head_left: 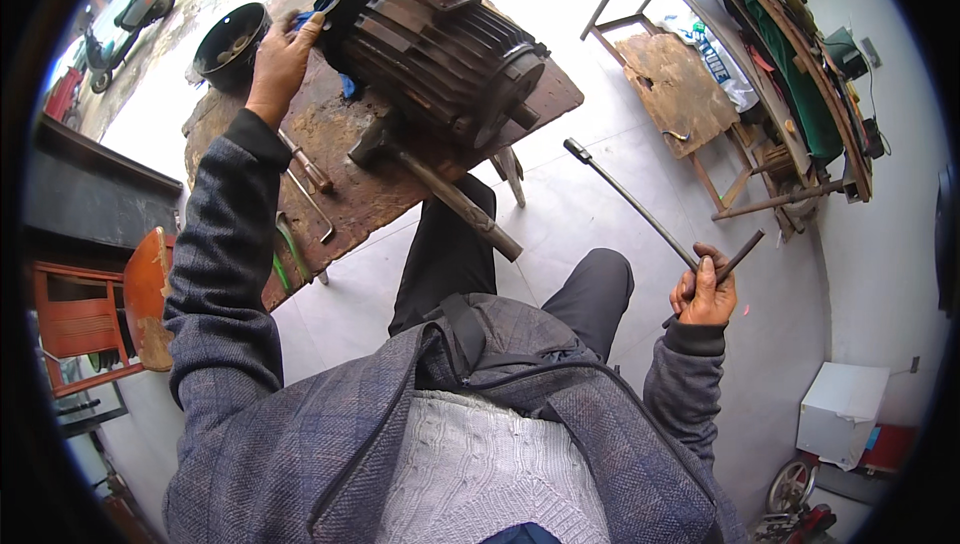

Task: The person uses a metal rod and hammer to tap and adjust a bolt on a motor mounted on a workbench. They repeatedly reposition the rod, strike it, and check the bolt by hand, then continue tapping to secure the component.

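A finned, rust-brown electric motor (435, 54) lies on its side on a worn wooden table (350, 204), its shaft pointing toward the near right. My left hand (283, 64) is at its far-left end, fingers bent around something blue beside the motor; the exact grip is partly hidden. Low at my right side, my right hand (706, 289) is closed around a long socket wrench (640, 206). Its socket end points up and left, and a short dark bar sticks out past the fingers. A hammer (440, 189) lies in front of the motor, its handle overhanging the table edge.
A black bowl (232, 49) holding some parts stands left of my left hand. A screwdriver (308, 162), a bent rod (312, 206) and green-handled pliers (290, 249) lie on the table. To the right is a cluttered rack (790, 84); at left, a wooden chair (150, 294).
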Demonstrator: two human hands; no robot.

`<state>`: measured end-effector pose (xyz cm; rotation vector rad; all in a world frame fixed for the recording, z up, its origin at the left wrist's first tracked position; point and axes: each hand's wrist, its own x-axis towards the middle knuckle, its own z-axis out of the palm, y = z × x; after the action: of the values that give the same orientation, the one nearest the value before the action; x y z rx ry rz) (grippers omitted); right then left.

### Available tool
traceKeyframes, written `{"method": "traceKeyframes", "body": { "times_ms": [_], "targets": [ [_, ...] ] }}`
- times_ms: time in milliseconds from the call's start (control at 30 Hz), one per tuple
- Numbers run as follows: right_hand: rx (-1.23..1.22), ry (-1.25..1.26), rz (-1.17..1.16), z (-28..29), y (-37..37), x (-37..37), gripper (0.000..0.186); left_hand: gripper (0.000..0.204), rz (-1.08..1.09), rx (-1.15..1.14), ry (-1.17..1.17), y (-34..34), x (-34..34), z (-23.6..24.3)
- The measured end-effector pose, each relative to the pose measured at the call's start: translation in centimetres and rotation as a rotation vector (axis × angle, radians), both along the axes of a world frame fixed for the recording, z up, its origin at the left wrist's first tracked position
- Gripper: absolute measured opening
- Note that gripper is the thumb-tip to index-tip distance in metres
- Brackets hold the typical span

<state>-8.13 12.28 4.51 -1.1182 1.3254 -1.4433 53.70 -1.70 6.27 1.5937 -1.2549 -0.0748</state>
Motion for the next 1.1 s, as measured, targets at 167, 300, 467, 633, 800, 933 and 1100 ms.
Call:
{"method": "traceKeyframes", "body": {
  "times_ms": [167, 300, 467, 633, 800, 933, 1100],
  "targets": [
    [-0.021, -0.043, 0.012, -1.9, 0.1, -1.8, 0.021, 0.078, -0.008, -0.095, -0.156, 1.3, -2.8, 1.4],
    [-0.053, -0.171, 0.025, -2.8, 0.0, -3.1, 0.021, 0.074, -0.046, -0.131, -0.138, 3.4, -7.5, 1.9],
    [-0.082, -0.311, 0.12, -3.0, 0.4, -3.2, 0.02, 0.065, -0.092, -0.137, -0.384, 6.6, -14.0, 1.1],
    [-0.123, -0.353, 0.234, -2.4, 1.0, -1.7, 0.021, 0.073, -0.2, -0.053, -0.378, 8.8, -18.4, -0.2],
    [-0.145, -0.378, 0.331, -1.4, 1.6, 0.3, 0.022, 0.086, -0.239, 0.021, -0.63, 8.9, -18.9, 0.0],
    [-0.129, -0.333, 0.361, -0.7, 1.9, 2.2, 0.022, 0.095, -0.251, 0.016, -0.763, 8.5, -18.4, 0.1],
    [-0.163, -0.243, 0.382, -0.3, 1.7, 4.0, 0.022, 0.096, -0.276, 0.003, -0.757, 7.7, -18.0, 0.1]
  ]
}}
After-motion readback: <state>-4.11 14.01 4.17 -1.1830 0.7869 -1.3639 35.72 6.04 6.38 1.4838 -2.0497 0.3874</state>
